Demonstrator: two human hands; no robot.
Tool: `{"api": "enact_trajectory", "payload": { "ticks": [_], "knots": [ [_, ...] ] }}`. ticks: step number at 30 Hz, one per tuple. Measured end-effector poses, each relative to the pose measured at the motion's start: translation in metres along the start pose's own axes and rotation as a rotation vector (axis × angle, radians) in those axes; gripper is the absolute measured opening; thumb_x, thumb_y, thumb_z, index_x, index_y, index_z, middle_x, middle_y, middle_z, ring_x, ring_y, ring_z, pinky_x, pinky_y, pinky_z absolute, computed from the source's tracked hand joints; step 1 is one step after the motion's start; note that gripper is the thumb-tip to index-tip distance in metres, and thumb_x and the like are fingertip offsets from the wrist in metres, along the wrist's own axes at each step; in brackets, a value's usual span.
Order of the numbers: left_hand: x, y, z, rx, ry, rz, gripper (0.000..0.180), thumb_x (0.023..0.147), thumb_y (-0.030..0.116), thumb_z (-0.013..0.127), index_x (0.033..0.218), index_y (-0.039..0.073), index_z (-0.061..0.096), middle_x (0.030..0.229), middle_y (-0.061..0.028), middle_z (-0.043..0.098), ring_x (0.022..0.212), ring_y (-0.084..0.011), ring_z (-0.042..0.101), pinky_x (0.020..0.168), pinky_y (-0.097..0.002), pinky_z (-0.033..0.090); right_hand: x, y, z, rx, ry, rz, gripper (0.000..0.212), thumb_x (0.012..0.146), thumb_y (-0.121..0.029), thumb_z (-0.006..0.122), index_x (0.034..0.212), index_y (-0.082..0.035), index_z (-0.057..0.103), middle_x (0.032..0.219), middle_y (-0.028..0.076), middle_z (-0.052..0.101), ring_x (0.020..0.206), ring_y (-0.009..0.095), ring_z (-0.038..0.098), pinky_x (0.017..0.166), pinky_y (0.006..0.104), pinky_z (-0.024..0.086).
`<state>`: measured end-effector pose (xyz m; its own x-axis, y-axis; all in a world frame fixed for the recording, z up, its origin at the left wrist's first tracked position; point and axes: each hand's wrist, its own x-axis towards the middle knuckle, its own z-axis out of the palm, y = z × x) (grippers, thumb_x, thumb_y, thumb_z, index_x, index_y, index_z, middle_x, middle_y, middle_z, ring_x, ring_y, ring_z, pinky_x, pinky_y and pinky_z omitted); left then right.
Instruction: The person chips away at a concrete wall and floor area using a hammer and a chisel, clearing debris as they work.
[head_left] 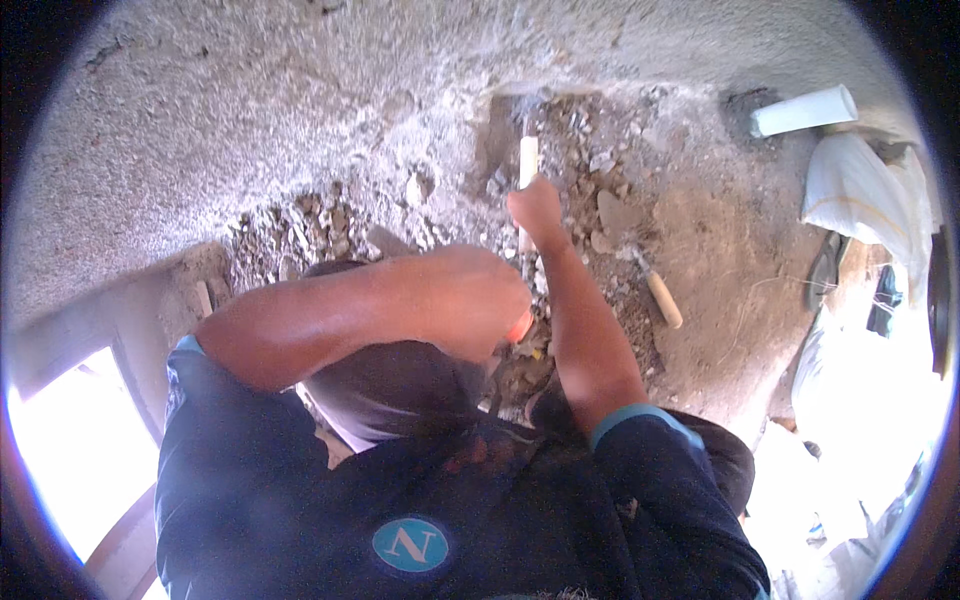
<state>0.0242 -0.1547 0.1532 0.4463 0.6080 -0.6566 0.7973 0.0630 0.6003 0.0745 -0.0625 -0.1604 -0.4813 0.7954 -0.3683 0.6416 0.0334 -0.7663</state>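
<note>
My right hand (537, 210) is closed round the pale wooden handle (528, 160) of a tool. Its greyish far end reaches into a hollow (497, 130) at the foot of the rough wall; its exact kind is unclear. My left arm bends across in front of me, and my left hand (490, 315) is closed low, near my knees. Something orange (520, 326) shows at its edge; the fingers and most of what they hold are hidden. To the right of my right forearm a trowel with a wooden handle (663, 300) lies on the dirt.
Broken stones and rubble (320, 225) line the wall's foot. A white pipe (805, 110) sticks out at the far right, above a white sack (865, 190). A dark sandal-like thing (825, 270) lies beside the sack. A bright opening (85, 450) is at the left.
</note>
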Motion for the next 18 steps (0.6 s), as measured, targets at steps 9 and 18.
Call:
{"api": "enact_trajectory", "payload": {
  "ticks": [9,18],
  "knots": [
    [0.011,-0.017,-0.008,0.055,0.038,-0.021,0.016,0.062,0.001,0.059,0.076,0.006,0.067,0.072,-0.0183,0.064,0.074,-0.0376,0.064,0.063,-0.0468,0.05,0.001,-0.01,-0.016,-0.053,-0.11,0.11,0.032,0.068,-0.014,0.06,0.091,0.009,0.06,0.081,0.027,0.063,0.078,0.039,0.064,0.07,0.0441,0.051],
    [0.004,-0.003,-0.036,-0.068,-0.067,0.087,0.026,0.067,0.001,0.056,0.092,0.005,0.065,0.085,-0.0191,0.066,0.083,-0.0372,0.065,0.072,-0.0462,0.05,0.046,0.014,-0.125,-0.143,-0.609,0.049,0.014,0.067,-0.009,0.065,0.062,0.003,0.059,0.051,0.011,0.056,0.042,0.02,0.056,0.04,0.0317,0.043]
  ]
}}
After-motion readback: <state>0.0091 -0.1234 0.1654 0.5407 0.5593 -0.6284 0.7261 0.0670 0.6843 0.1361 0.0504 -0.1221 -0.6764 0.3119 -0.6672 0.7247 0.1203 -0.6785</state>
